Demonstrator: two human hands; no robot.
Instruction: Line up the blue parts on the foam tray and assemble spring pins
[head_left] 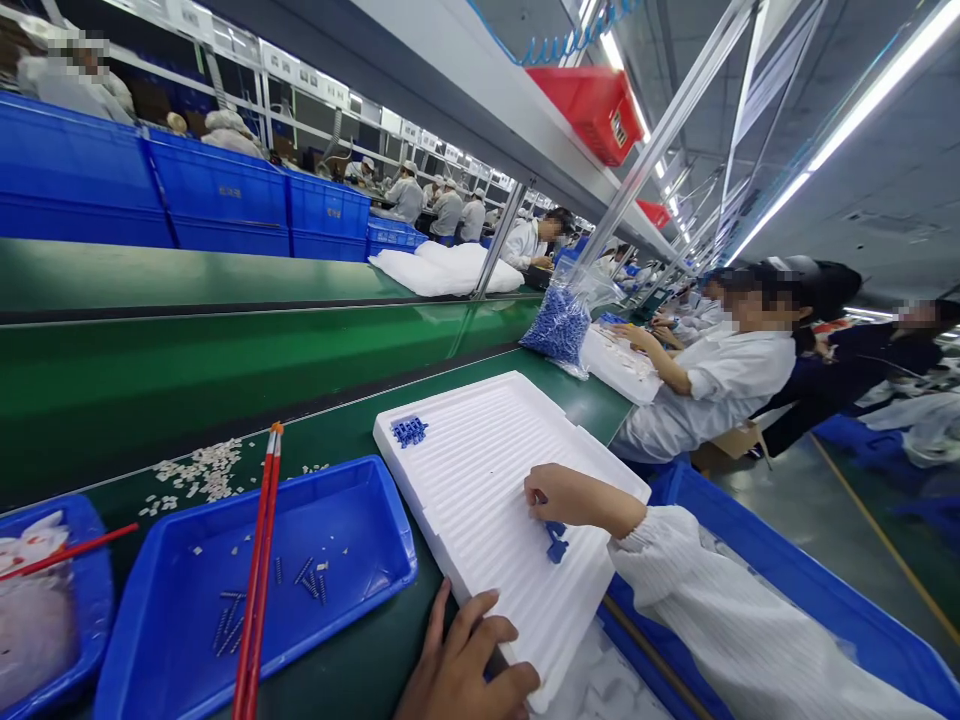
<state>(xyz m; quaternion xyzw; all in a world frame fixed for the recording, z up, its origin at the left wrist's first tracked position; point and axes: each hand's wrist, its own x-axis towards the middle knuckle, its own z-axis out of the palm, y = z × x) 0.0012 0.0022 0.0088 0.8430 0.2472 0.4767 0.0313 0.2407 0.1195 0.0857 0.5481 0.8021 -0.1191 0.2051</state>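
1. At the bench's (pixel 356 650) left end I have a small blue tray (pixel 103 575) with a plastic bag (pixel 41 630) of pale contents in it; a single red stick (pixel 94 544) lies over its rim.
2. Small white chips (pixel 210 470) are scattered along the bench's far edge, just beyond my larger tray.
3. That larger blue tray (pixel 349 510) holds a few dark, screw-like pieces (pixel 311 582) and some stray chips. Two red sticks (pixel 267 560), joined by an orange tip, lie across it from far rim to near rim.
4. A tight group of blue parts (pixel 409 431) sits at the far-left corner of my white ridged board (pixel 480 490), which lies aslant on the bench, beside the larger tray.
5. My left hand (pixel 469 665) is at the board's near-left edge, fingers spread and lightly bent against it, grasping no part.
6. My right hand (pixel 553 494) is low over the middle of the board, fingers bunched; I cannot tell whether something is pinched in them.
7. A loose blue part (pixel 556 545) lies on the board just below my right wrist, towards the board's right edge.
8. Past the board's far corner stands a clear bag of blue pieces (pixel 559 325).
9. Further right, a co-worker (pixel 727 370) sits with their hands at another white board (pixel 622 365).
10. Beneath my right sleeve (pixel 720 590) is a big blue bin (pixel 817 575).
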